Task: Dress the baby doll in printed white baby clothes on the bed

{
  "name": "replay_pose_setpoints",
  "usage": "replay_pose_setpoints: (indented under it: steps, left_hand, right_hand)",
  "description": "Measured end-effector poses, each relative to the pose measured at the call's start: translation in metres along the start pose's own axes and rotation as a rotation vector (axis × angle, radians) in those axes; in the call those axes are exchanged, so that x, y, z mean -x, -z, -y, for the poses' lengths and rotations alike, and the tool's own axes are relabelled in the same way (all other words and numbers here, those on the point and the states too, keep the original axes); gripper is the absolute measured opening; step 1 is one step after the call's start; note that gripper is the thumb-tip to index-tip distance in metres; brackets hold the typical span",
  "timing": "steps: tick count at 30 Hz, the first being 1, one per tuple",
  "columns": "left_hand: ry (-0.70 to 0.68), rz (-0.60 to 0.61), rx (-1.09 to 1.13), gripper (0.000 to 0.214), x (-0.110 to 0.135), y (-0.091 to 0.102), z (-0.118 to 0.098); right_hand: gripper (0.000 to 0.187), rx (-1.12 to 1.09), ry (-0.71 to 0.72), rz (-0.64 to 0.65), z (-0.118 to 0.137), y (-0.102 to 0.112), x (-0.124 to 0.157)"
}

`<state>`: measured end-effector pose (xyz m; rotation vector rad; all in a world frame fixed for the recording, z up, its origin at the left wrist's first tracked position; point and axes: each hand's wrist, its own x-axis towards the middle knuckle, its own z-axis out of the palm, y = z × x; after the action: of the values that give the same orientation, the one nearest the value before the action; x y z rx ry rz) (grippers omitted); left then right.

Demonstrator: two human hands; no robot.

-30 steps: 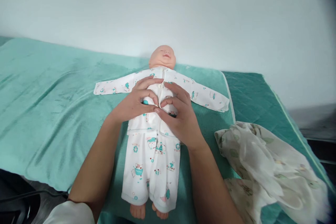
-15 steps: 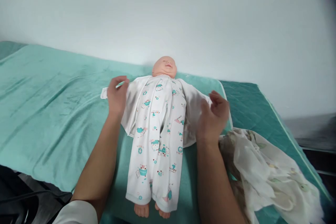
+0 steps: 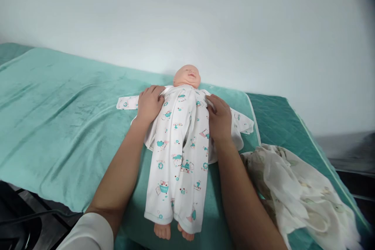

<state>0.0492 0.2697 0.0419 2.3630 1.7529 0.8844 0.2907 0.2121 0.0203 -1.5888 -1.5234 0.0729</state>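
A baby doll (image 3: 186, 75) lies on its back, feet toward me. White printed baby trousers (image 3: 177, 156) cover its front from chest to ankles; its bare feet stick out below. Beneath them a white long-sleeved baby top (image 3: 237, 138) is spread with both sleeves out. My left hand (image 3: 150, 103) rests at the upper left side of the trousers, fingers laid over the top's shoulder, thumb apart. At the opposite side, my right hand (image 3: 219, 117) touches the trousers' upper edge with bent fingers, a gap showing before the thumb. No cloth is visibly pinched.
A light green blanket (image 3: 73, 125) covers the surface under the doll, with a darker green quilted cover (image 3: 269, 121) at right. A crumpled white patterned cloth (image 3: 299, 187) lies beside my right forearm. A plain wall (image 3: 187, 15) stands behind.
Both hands have moved inward from beside the sleeves onto the upper sides of the trousers. The view has shifted slightly, and both sleeves now show more fully.
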Motion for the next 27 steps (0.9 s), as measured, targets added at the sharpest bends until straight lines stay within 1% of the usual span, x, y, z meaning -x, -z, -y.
replay_pose_setpoints:
  steps: [4,7,10,11,12,13,16,17,18,20,22,24,27]
  left_hand:
    - [-0.026,0.024,-0.027,0.046,-0.004,0.002,0.002]
    - [-0.022,0.022,-0.03,0.048,-0.006,0.003,0.005]
    - [0.005,-0.002,-0.011,0.047,-0.007,0.002,0.01]
    - [0.006,-0.007,0.009,0.047,-0.008,0.001,0.011]
    - [-0.001,-0.008,0.035,0.046,-0.008,0.0,0.012]
    - [-0.012,-0.003,0.064,0.046,-0.009,-0.001,0.013]
    - [-0.044,0.029,0.122,0.041,-0.011,-0.002,0.013]
    - [-0.048,0.04,0.122,0.039,-0.011,-0.002,0.012]
    - [-0.047,0.052,0.109,0.038,-0.011,-0.002,0.01]
    - [-0.035,0.077,0.059,0.04,-0.01,0.0,0.007]
    - [-0.015,0.096,0.001,0.043,-0.008,0.001,0.003]
    - [0.007,0.102,-0.039,0.045,-0.007,0.002,0.001]
    - [0.051,0.096,-0.066,0.044,-0.006,0.004,0.005]
  right_hand:
    - [0.049,0.137,0.031,0.084,-0.005,-0.002,-0.023]
    - [0.05,0.202,-0.048,0.109,-0.017,-0.001,-0.035]
    - [0.043,0.238,-0.222,0.088,-0.032,0.001,-0.04]
    - [0.041,0.239,-0.254,0.072,-0.034,0.002,-0.04]
    - [0.039,0.234,-0.245,0.046,-0.034,0.002,-0.039]
    - [0.039,0.221,-0.194,0.011,-0.032,0.002,-0.037]
    - [0.037,0.086,0.08,-0.077,-0.012,0.002,-0.028]
    - [0.036,0.003,0.148,-0.069,-0.003,0.002,-0.025]
    - [0.034,-0.096,0.183,-0.035,0.006,0.002,-0.022]
    - [0.031,-0.301,0.178,0.057,0.019,0.002,-0.018]
    - [0.03,-0.441,0.12,0.133,0.024,0.002,-0.016]
    - [0.03,-0.49,0.065,0.183,0.023,0.003,-0.016]
    - [0.031,-0.488,0.006,0.209,0.016,0.003,-0.016]
